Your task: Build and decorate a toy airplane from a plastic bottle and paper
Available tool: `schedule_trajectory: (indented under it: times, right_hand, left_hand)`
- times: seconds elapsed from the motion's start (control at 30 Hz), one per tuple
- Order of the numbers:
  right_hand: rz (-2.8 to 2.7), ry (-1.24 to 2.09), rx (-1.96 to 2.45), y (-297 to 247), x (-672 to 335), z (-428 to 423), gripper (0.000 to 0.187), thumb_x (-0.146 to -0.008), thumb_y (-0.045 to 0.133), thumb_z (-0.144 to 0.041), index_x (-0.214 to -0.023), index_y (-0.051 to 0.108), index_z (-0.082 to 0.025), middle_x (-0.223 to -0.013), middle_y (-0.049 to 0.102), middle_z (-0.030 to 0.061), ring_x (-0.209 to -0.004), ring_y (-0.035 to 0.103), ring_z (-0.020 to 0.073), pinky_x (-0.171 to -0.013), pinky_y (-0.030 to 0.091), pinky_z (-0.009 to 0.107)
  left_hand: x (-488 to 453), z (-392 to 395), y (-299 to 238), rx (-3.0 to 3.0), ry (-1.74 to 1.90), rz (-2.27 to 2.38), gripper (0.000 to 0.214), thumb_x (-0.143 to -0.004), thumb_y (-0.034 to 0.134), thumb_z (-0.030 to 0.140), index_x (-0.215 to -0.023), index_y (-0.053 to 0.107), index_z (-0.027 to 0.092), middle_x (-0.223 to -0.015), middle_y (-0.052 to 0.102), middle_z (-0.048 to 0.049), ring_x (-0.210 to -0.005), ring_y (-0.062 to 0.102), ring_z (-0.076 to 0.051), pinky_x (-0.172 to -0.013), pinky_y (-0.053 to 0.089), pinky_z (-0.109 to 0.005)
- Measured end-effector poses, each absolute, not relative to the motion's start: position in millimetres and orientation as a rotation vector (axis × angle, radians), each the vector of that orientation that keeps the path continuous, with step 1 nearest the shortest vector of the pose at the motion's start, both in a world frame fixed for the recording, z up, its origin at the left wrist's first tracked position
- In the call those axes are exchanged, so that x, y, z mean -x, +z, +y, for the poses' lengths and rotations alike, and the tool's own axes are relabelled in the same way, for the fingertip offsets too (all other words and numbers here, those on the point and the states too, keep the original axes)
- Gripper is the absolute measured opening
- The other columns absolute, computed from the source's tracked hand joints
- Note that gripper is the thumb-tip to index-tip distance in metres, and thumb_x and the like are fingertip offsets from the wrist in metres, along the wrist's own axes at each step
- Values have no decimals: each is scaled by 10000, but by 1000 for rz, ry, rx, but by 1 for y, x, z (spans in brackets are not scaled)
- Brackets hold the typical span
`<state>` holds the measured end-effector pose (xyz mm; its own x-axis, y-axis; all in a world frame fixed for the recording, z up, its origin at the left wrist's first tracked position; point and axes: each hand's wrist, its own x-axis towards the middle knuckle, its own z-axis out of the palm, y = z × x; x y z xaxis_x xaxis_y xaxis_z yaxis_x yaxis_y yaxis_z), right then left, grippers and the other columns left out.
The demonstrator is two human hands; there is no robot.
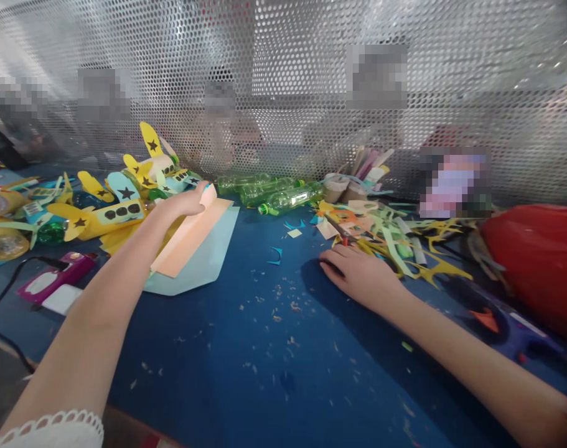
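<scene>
My left hand (pixel 192 202) reaches over a stack of coloured paper, its thumb and fingers closed on the far edge of a peach paper sheet (pixel 185 246). Under that sheet lies a larger light blue sheet (pixel 208 264). My right hand (pixel 360 274) rests palm down on the blue table, fingers slightly bent and apart, holding nothing I can see. Just beyond its fingers is a dark tool with a red part (pixel 343 240), partly covered by paper scraps (pixel 376 227). Small blue paper offcuts (pixel 276 256) lie between the hands.
Decorated bottle planes (pixel 117 213) crowd the left. Green plastic bottles (pixel 287 198) lie along the perforated metal screen (pixel 283 74). Cups with sticks (pixel 339 186) stand behind the scraps. A purple device with a cable (pixel 61 274) is at left, a red bag (pixel 539 261) at right.
</scene>
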<state>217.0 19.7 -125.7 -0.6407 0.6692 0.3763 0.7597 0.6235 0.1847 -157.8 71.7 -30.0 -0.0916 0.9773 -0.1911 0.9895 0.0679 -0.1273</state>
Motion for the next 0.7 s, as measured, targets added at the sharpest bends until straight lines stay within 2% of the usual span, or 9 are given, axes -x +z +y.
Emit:
schedule_trajectory:
  times: [0.03, 0.07, 0.13, 0.17, 0.23, 0.3, 0.37, 0.53, 0.7]
  right_hand:
    - [-2578, -483, 1155, -126, -217, 20, 275, -939, 405, -285, -896, 659, -188, -855, 683, 67, -787, 659, 210, -666, 469, 310]
    - [-2580, -490, 1148, -126, -216, 20, 271, -938, 408, -284, -894, 657, -187, -853, 682, 67, -786, 658, 209, -671, 469, 310]
    - [-2586, -507, 1141, -125, -216, 20, 268, -939, 407, -280, -889, 653, -187, -847, 679, 65, -785, 657, 206, -680, 470, 308]
    - [-2591, -517, 1138, -125, -216, 20, 268, -941, 404, -278, -888, 651, -186, -844, 678, 64, -784, 657, 205, -685, 471, 308]
    - [-2599, -533, 1135, -125, -216, 20, 271, -944, 398, -274, -888, 647, -183, -840, 677, 65, -782, 657, 204, -690, 473, 308]
    - [-2601, -538, 1132, -125, -216, 20, 270, -945, 396, -272, -885, 644, -183, -831, 675, 65, -775, 654, 203, -691, 471, 307]
    - [-2593, -533, 1127, -126, -216, 20, 263, -942, 401, -271, -881, 643, -188, -823, 672, 64, -767, 647, 200, -679, 462, 303]
    - [-2590, -549, 1112, -126, -216, 20, 255, -940, 405, -267, -880, 639, -189, -815, 665, 61, -750, 638, 194, -654, 446, 294]
    - [-2596, -597, 1106, -127, -217, 20, 255, -946, 401, -269, -887, 635, -186, -836, 670, 59, -760, 647, 196, -668, 458, 295]
  left_hand:
    - [158, 71, -29, -2095, -344, 2235, 784, -826, 416, 188, -1522, 58, 133, -1197, 633, -164, -841, 646, -237, -678, 412, -260]
    - [157, 71, -29, -2117, -350, 2207, 757, -827, 405, 179, -1524, 108, 196, -1213, 633, -131, -833, 644, -223, -687, 411, -255]
    - [157, 72, -29, -2157, -386, 2146, 608, -840, 388, 186, -1440, 370, 281, -1235, 631, -73, -884, 634, -210, -716, 410, -246]
    - [157, 74, -31, -2163, -414, 2127, 499, -851, 393, 214, -1330, 519, 275, -1202, 648, -62, -909, 628, -215, -726, 409, -245]
    - [155, 77, -34, -2167, -451, 2114, 359, -861, 445, 327, -1122, 668, 224, -1080, 689, -81, -904, 629, -237, -720, 412, -257]
    - [152, 79, -38, -2175, -464, 2119, 380, -825, 526, 446, -1043, 698, 187, -1004, 697, -106, -883, 632, -261, -705, 416, -275]
    - [148, 79, -41, -2176, -483, 2132, 411, -775, 599, 473, -1020, 705, 160, -968, 696, -123, -872, 635, -277, -691, 419, -282]
    - [135, 77, -44, -2173, -525, 2156, 286, -778, 591, 330, -970, 719, 161, -893, 699, -122, -855, 647, -281, -693, 436, -291]
    - [134, 75, -37, -2156, -541, 2193, 317, -758, 555, 181, -1035, 708, 150, -881, 695, -127, -882, 651, -291, -731, 449, -302]
